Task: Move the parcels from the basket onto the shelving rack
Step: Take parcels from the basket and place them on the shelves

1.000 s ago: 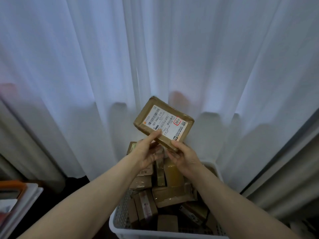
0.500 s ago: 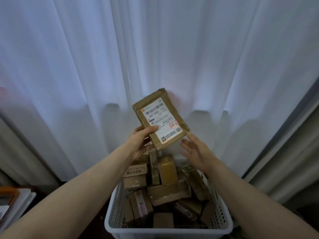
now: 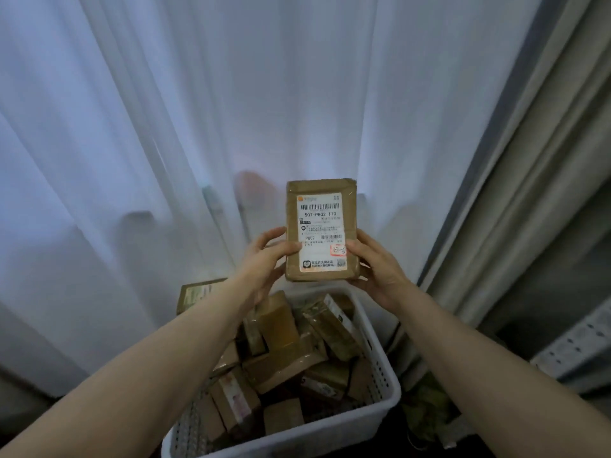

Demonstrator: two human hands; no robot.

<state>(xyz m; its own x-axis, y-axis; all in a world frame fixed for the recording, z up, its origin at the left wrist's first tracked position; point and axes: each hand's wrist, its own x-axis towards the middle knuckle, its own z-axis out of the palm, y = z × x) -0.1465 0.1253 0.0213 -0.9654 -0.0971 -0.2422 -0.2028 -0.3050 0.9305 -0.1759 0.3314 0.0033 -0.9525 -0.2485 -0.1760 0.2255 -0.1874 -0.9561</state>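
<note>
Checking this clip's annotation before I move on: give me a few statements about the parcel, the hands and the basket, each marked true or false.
1. The left hand and the right hand both hold the parcel. True.
2. The parcel's label is turned away from the camera. False: the label faces the camera, and the parcel is upright.
3. The basket is empty. False: it holds many other parcels.
4. A white curtain hangs behind the parcel. True.
</note>
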